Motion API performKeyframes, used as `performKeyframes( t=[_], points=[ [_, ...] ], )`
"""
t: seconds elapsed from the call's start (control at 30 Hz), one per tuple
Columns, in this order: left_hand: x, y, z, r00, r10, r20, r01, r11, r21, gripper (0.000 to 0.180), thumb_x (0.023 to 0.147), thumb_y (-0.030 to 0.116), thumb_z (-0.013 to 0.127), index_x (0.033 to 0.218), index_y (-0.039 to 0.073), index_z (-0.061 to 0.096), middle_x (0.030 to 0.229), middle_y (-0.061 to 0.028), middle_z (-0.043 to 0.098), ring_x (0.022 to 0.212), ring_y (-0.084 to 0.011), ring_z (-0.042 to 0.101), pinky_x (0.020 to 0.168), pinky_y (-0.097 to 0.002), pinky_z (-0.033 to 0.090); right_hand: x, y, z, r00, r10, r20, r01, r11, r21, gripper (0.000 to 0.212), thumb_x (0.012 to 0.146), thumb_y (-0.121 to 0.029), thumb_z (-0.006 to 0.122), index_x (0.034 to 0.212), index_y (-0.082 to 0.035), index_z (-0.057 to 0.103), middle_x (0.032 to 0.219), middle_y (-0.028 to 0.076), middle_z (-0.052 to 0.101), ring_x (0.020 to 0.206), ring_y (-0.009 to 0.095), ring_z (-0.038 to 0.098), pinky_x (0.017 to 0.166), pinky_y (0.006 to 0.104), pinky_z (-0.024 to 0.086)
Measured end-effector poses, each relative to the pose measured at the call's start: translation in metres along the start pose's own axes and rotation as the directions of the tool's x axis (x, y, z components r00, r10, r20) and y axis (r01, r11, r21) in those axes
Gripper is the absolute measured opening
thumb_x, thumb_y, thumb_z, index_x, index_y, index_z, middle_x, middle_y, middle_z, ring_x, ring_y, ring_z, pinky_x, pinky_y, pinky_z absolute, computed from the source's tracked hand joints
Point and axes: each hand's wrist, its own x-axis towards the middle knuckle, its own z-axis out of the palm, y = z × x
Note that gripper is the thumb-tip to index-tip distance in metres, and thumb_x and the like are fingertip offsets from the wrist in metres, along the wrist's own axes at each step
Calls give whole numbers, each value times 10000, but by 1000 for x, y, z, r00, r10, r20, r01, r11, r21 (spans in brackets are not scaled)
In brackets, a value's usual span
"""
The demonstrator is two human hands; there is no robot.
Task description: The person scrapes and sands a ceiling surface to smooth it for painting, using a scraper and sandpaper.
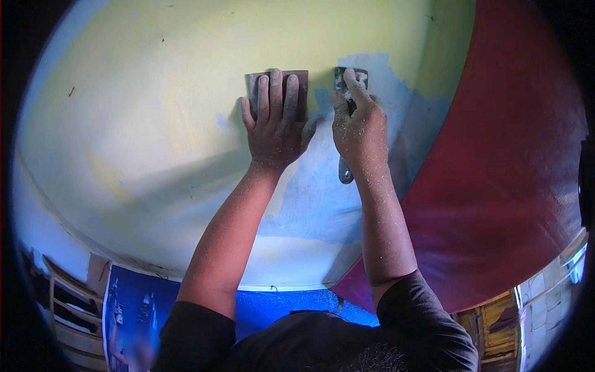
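Observation:
My left hand point(276, 127) lies flat with its fingers spread over a brown sheet of sandpaper point(253, 85), pressing it against the painted surface. The sheet's edges show around the fingers. Just to the right, my right hand point(364, 127) is closed round a putty knife point(345, 173). Its dark blade, with whitish smears, points away from me at the surface, and the handle's end with a hole sticks out below the palm. Pale dust specks both hands and forearms. Under and around the hands, the yellow paint point(186, 80) gives way to a light blue patch point(322, 198).
A dark red surface point(496, 161) borders the painted one on the right. Along the lower edge runs a bright blue area point(266, 310). Wooden slats point(77, 304) stand at lower left, with a blurred figure beside them. Brown wooden boards point(496, 328) show at lower right.

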Motion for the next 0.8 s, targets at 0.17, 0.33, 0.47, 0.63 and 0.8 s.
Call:
performKeyframes(
  t=[0.17, 0.33, 0.47, 0.63, 0.8],
  points=[
    [-1, -1, 0, 999, -34, 8, 34, 999, 30, 850, 1087, 751, 427, 1683, 146, 469, 1748, -156, 446, 1616, -339, 407, 1321, -647, 106, -17, 9, 4, 1000, 20, 2, -20, 999, -39, 476, 1081, -208, 692, 1539, -84, 655, 1149, 367, 721, 1052, 512, 746, 918, 533, 594],
    [0, 1, 0, 1000, -21, 13, 20, 1000, 11, 876, 1077, 746, 463, 1699, 128, 445, 1767, -168, 415, 1643, -350, 363, 1322, -649, 88, 4, 1, 0, 1000, -2, -25, 1, 999, -33, 479, 1074, -215, 727, 1520, -49, 672, 1160, 363, 738, 1040, 482, 764, 915, 508, 599],
    [-3, -3, 1, 1000, -7, -11, 7, 1000, -14, 898, 1070, 726, 511, 1711, 103, 428, 1780, -186, 390, 1660, -368, 329, 1319, -652, 95, -6, 10, 8, 999, -37, -5, 37, 999, -10, 517, 1082, -190, 656, 1591, -120, 598, 1176, 376, 705, 1068, 567, 724, 918, 584, 593],
    [-1, -2, 1, 1000, -4, 2, 4, 1000, -4, 897, 1072, 722, 510, 1715, 104, 420, 1782, -187, 386, 1657, -370, 334, 1319, -650, 107, 2, 6, 6, 999, -41, -9, 41, 999, -6, 514, 1079, -177, 651, 1588, -127, 601, 1179, 378, 704, 1067, 562, 726, 927, 583, 593],
    [-2, -2, 1, 1000, -7, 7, 7, 1000, 13, 901, 1068, 732, 504, 1721, 117, 411, 1792, -182, 369, 1655, -371, 337, 1324, -650, 99, 9, 5, 6, 997, -78, -29, 77, 996, -45, 518, 1078, -186, 665, 1585, -100, 600, 1151, 351, 732, 1048, 535, 736, 929, 558, 601]
  ],
)
